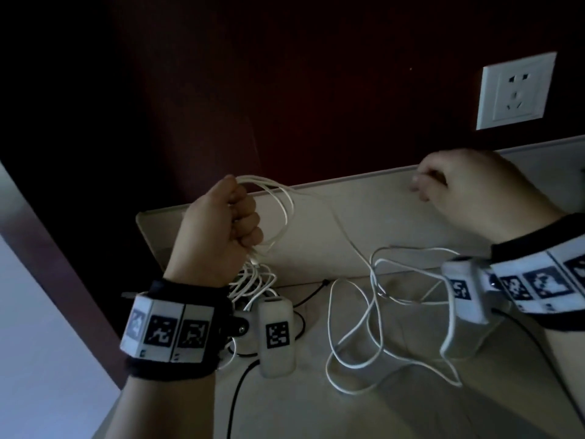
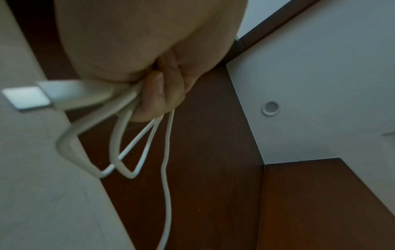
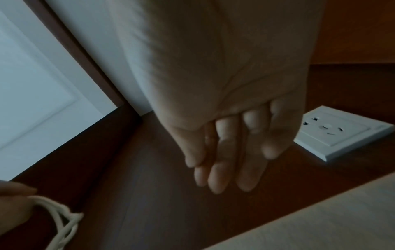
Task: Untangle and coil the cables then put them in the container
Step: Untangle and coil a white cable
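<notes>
1. The left hand (image 1: 218, 231) hides the middle of the cable (image 1: 278, 198) loops it grips.
2. The right hand (image 1: 471, 188) is blurred; whether it pinches a strand cannot be told.
3. The plug (image 2: 59, 94) is blurred.

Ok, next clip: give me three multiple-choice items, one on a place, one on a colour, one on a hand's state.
1. Where is the wall socket?
A. upper right, above the table
B. on the floor
C. beside the left hand

2. What colour is the cable lying loose on the table?
A. red
B. white
C. green

3. What is the left hand doing?
A. lying flat
B. gripping cable loops
C. pressing the socket

Key: 1 A, it sits on the dark wall at upper right; 2 B, the strands are white; 3 B, its fingers curl round the coiled loops.
</notes>
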A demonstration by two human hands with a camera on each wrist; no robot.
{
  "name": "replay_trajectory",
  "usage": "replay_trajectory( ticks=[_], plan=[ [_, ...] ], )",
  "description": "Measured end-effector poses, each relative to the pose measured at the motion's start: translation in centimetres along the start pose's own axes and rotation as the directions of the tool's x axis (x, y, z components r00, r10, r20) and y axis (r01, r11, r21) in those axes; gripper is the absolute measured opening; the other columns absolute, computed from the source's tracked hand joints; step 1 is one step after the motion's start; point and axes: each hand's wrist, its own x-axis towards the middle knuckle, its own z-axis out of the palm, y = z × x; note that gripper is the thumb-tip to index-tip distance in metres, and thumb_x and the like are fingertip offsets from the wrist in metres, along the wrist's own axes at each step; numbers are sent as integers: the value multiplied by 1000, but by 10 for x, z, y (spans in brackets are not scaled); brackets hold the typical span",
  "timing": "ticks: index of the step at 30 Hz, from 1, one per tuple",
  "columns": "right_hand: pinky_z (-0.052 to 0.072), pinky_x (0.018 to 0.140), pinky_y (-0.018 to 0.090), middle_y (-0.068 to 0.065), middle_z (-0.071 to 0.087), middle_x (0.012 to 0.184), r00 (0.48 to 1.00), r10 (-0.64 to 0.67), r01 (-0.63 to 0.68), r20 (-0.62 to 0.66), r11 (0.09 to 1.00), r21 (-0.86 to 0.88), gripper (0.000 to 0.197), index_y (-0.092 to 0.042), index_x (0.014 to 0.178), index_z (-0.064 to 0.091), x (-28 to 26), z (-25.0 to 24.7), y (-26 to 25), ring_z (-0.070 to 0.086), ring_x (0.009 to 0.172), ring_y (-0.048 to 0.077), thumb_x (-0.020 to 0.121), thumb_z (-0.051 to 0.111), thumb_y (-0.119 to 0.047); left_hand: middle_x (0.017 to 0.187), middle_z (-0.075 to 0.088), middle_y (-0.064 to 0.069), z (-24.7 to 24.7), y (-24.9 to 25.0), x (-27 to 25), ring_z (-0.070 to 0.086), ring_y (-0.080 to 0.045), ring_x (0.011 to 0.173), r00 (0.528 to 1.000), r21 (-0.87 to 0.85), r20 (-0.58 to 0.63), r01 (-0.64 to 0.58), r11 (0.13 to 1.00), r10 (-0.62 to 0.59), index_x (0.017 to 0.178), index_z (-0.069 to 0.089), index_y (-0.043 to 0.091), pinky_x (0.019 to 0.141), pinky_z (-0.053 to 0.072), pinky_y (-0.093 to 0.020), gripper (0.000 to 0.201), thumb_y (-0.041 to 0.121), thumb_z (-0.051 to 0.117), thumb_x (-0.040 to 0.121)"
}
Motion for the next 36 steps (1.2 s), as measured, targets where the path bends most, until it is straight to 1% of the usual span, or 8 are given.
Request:
replay_trajectory(
  ticks=[9, 13, 15, 18, 21, 25, 29, 36],
  plan=[
    [58, 61, 28, -5, 75, 78, 974, -68, -33, 218, 902, 431, 7, -24, 93, 68, -16, -23, -39, 71, 67, 4, 92, 62, -29, 54, 23, 7, 10, -7, -6, 17, -7, 40, 999, 163, -23, -32, 986, 36, 65, 33, 23, 41, 17, -23, 39, 25, 35, 104],
    [54, 86, 31, -13, 65, 110, 925, -124, 24, 359, 963, 269, 39, -26, 129, 53, -26, 4, -61, 64, 91, 4, 93, 57, -41, 58, 19, 5, 23, -17, -10, 15, -8, 43, 999, 193, 30, -30, 981, 25, 67, 30, 24, 43, 14, -26, 38, 25, 34, 105],
    [51, 85, 32, 0, 63, 113, 918, -98, 0, 384, 969, 249, 42, -19, 137, 39, -29, 29, -68, 63, 92, 14, 100, 51, -34, 59, 17, 5, 29, -20, -12, 14, -8, 43, 998, 171, 55, -2, 985, -8, 66, 29, 24, 44, 12, -26, 39, 26, 33, 105],
    [41, 65, 27, 7, 52, 101, 987, 12, -63, 157, 944, 323, 21, -14, 114, 40, -26, 54, -63, 56, 79, 18, 101, 49, -27, 58, 16, 5, 29, -19, -12, 14, -7, 41, 998, 119, 44, 35, 992, -40, 65, 30, 23, 41, 14, -23, 41, 26, 33, 106],
    [40, 83, 31, 5, 48, 104, 993, 51, -82, 106, 947, 310, 21, -12, 114, 47, -20, 57, -57, 51, 98, 21, 102, 47, -29, 56, 17, 6, 25, -13, -12, 15, -6, 40, 998, 68, 34, 58, 996, -61, 65, 31, 22, 39, 15, -22, 42, 28, 32, 106],
    [48, 56, 38, 1, 48, 55, 985, 46, -145, 168, 756, 639, 33, -16, 75, 50, -18, 57, -62, 48, 50, 19, 105, 37, -24, 57, 17, 6, 27, -15, -13, 15, -6, 41, 998, 87, 47, 36, 996, -40, 65, 31, 22, 40, 15, -23, 43, 31, 30, 107],
    [26, 47, 32, 14, 40, 60, 988, 7, -99, 152, 787, 609, 35, -16, 75, 57, -18, 58, -62, 34, 49, 22, 104, 38, -23, 56, 19, 6, 24, -16, -11, 17, -6, 40, 994, 57, 85, 61, 997, -66, 64, 32, 22, 41, 15, -23, 44, 33, 29, 107],
    [29, 46, 24, 10, 41, 63, 968, -54, -101, 245, 809, 579, 38, -20, 81, 63, -21, 74, -53, 35, 46, 11, 106, 36, -32, 48, 21, 10, 2, 2, -3, 19, -6, 31, 987, -307, 117, 143, 941, -111, 58, 31, 24, 35, 16, -20, 45, 32, 31, 103]
  ],
)
